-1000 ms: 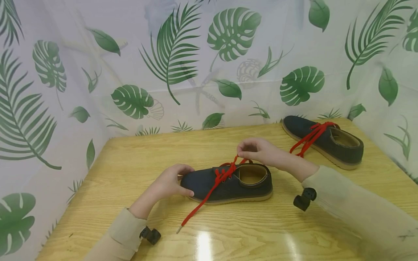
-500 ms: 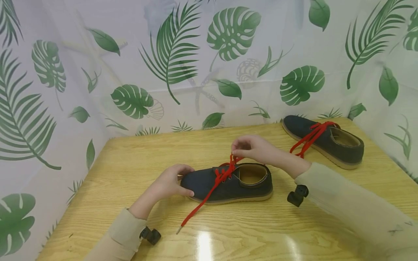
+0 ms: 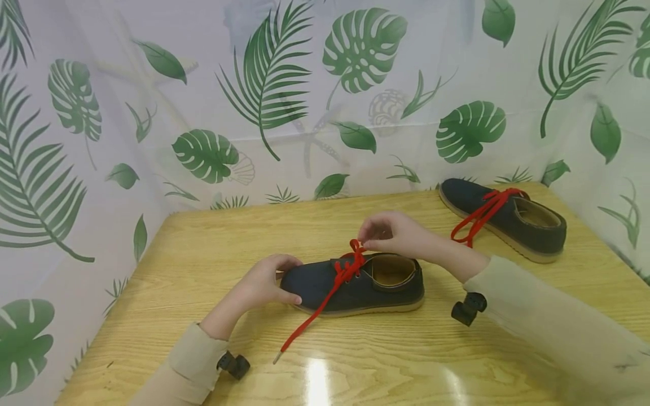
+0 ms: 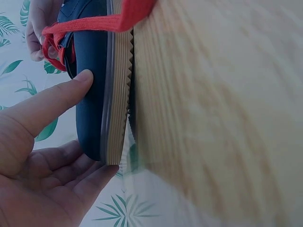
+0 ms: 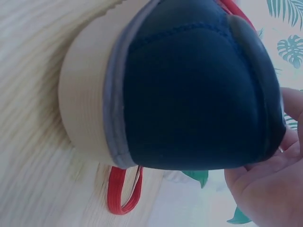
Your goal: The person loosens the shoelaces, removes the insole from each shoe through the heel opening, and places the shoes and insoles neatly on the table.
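Observation:
A dark navy shoe (image 3: pixel 315 282) with a pale ribbed sole lies on the wooden table in the head view, toe to the left. My left hand (image 3: pixel 264 285) grips its toe, thumb on the near side and fingers round the front; the left wrist view shows the thumb pressed on the upper. Above the tongue, my right hand (image 3: pixel 398 234) pinches the red shoelace (image 3: pixel 350 270) between thumb and fingers, next to a small loop standing up from the knot. The other lace end trails across the shoe to the near side. In the right wrist view the shoe's heel (image 5: pixel 194 94) hides the pinch.
A matching navy shoe (image 3: pixel 543 239) with red laces (image 3: pixel 479 217) stands at the table's back right. Behind the wooden table (image 3: pixel 244 237) hangs a white cloth (image 3: pixel 167 113) printed with green leaves. Each wrist carries a small black camera.
My right hand has moved slightly left, toward the knot, and the lace it pinches now forms a small loop above the shoe. My left hand has stayed on the toe.

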{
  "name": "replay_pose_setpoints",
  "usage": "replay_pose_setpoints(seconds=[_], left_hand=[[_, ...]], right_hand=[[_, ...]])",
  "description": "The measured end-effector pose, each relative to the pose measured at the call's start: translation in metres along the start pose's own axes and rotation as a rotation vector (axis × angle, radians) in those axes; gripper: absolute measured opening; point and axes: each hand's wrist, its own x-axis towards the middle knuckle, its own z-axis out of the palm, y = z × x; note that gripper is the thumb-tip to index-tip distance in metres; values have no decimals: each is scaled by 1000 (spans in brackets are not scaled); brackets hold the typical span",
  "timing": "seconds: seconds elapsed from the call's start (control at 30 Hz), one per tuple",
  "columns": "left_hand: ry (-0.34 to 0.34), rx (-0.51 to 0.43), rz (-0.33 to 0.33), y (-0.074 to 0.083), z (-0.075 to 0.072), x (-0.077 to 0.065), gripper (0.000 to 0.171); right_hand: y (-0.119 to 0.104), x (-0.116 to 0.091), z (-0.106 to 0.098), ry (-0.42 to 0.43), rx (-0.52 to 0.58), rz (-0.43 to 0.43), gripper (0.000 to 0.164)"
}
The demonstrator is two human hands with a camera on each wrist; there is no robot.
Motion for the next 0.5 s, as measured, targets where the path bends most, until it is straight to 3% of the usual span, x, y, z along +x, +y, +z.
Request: replay_pose_setpoints(seconds=[0.33, 0.5], left_hand=[[-3, -6, -12, 1, 0, -1, 67], [-4, -7, -10, 1, -1, -1, 67]], right_hand=[[-3, -5, 4, -80, -100, -127, 18], [-3, -6, 6, -73, -169, -168, 16]])
